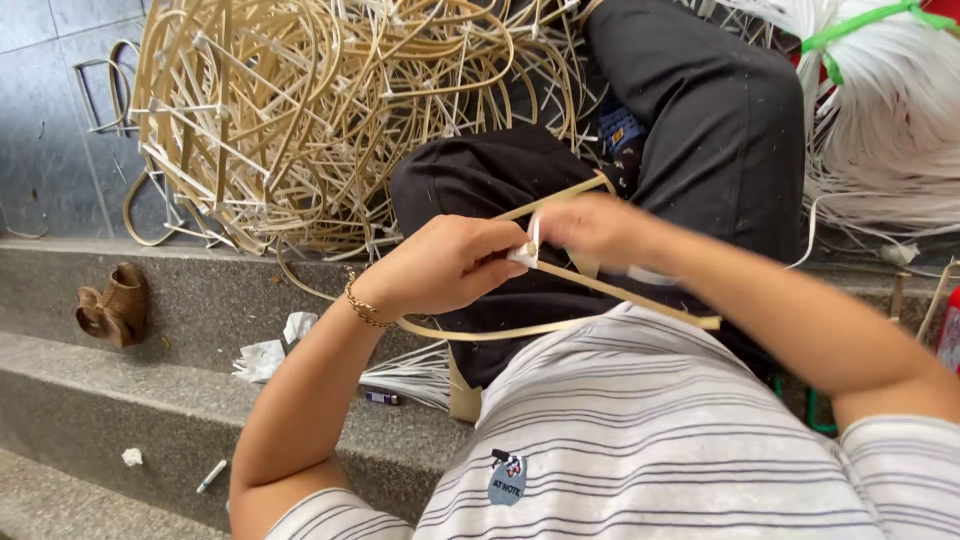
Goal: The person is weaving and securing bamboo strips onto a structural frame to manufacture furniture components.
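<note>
Both hands meet over the lap: the left hand (445, 262) pinches a white tie (527, 250) where thin cane strips (600, 285) cross, the right hand (590, 228) closed on it too. The strips look light, springy, best held at that crossing. Beyond lies a tangled pile of frames (300, 120), crowding the knees

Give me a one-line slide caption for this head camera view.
Left hand and right hand bind a white strip around crossed cane strips, beside a cane frame pile.

Frame pile (300, 110) behind hands, strip bundle (880, 110) right, shoe (115, 305) left
</note>
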